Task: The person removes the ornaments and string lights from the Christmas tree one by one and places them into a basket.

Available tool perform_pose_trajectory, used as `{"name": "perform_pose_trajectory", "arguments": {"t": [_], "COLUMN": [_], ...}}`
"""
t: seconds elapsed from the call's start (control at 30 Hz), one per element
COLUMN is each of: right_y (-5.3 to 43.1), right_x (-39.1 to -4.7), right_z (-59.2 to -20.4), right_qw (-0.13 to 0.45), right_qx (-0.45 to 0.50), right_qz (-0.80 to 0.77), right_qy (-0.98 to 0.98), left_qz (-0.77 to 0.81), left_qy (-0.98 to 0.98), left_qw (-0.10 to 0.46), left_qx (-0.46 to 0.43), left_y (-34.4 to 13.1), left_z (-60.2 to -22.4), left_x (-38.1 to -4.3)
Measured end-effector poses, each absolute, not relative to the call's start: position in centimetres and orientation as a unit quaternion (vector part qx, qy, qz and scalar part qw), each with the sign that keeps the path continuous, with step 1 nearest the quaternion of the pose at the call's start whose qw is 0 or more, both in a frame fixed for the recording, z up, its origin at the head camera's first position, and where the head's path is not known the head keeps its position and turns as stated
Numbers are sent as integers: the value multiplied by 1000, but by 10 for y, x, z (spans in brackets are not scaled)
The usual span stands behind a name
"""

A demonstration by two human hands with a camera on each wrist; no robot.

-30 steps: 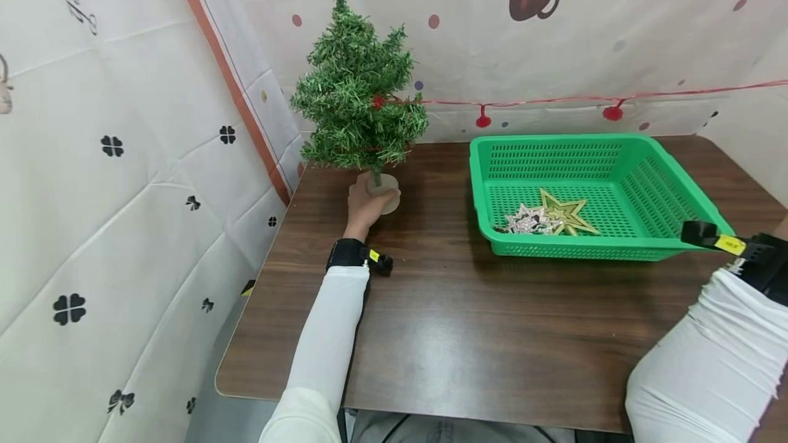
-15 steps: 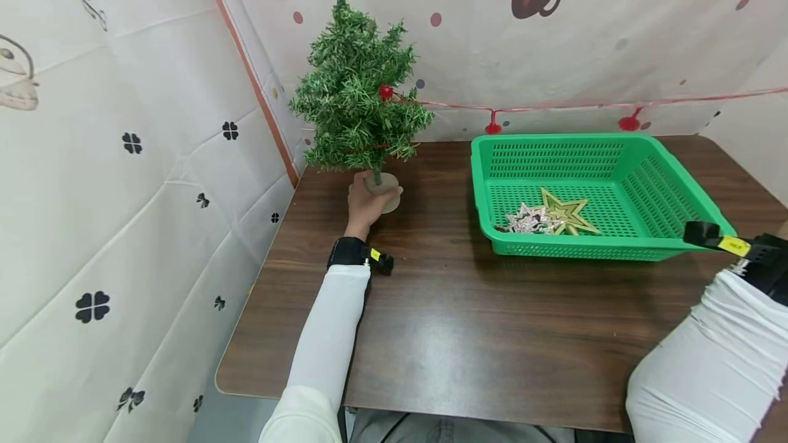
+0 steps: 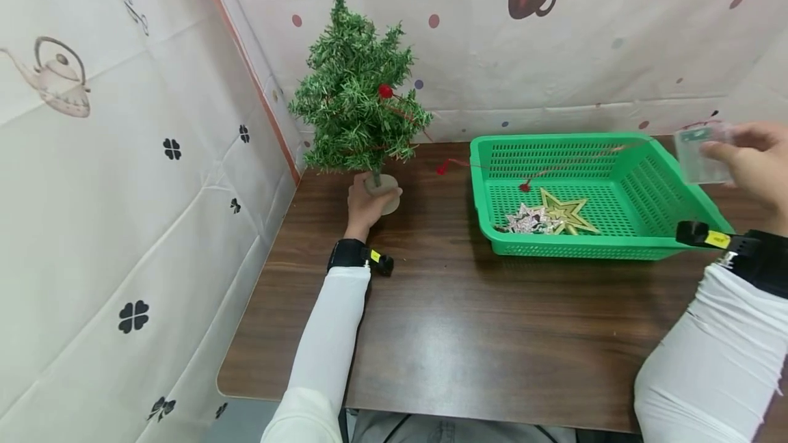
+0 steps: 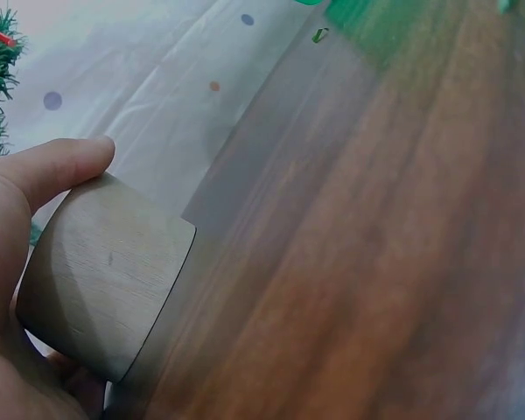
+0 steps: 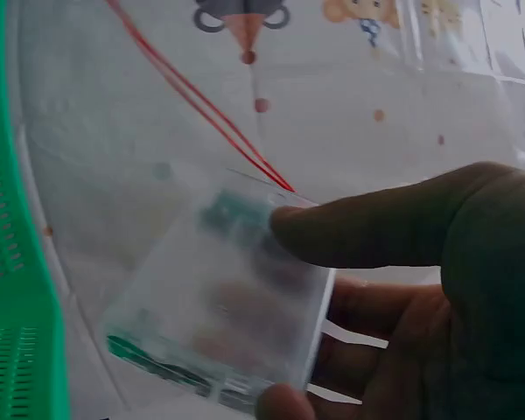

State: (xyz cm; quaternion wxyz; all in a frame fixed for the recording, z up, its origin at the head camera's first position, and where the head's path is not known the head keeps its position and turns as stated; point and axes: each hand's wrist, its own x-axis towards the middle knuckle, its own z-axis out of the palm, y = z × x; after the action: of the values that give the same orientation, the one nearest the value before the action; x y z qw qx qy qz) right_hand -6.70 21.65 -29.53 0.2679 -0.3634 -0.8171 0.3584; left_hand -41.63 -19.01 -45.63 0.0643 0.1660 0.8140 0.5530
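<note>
Grip, right hand (image 3: pixel 760 159): thumb and fingers pinch a clear box (image 5: pixel 192 289), positioned near the right rear corner of the green basket (image 3: pixel 572 244) in the head view. A red string (image 5: pixel 197 96) leads from the box's upper edge; its blurred run crosses the basket toward the tree. Grip, left hand (image 3: pixel 363 207): thumb and fingers hold the base (image 4: pixel 114 271) of the tree (image 3: pixel 360 94), located at the table's (image 3: pixel 492 333) left rear. One red ornament (image 3: pixel 385 91) sits against the branches. The basket contains a gold star (image 3: pixel 568 212) and silver ornaments (image 3: pixel 528 221).
</note>
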Motion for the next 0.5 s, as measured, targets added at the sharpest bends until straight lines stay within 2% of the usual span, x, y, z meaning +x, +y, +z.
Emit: {"name": "perform_pose_trajectory", "arguments": {"t": [0.17, 0.43, 0.5], "right_y": [218, 212, 209], "right_x": [-75, -98, -103], "right_z": [-304, -317, -317], "right_qw": [138, -50, -83], "right_qx": [-319, -139, -102], "right_qz": [264, 180, 169], "right_qy": [-900, -972, -977], "left_qz": [550, 546, 545], "left_qy": [816, 817, 819], "left_qw": [67, 63, 60], "left_qx": [166, 172, 171], "left_y": [-190, -191, -193], "left_z": [-460, -461, -460], "left_x": [-414, -413, -414]}}
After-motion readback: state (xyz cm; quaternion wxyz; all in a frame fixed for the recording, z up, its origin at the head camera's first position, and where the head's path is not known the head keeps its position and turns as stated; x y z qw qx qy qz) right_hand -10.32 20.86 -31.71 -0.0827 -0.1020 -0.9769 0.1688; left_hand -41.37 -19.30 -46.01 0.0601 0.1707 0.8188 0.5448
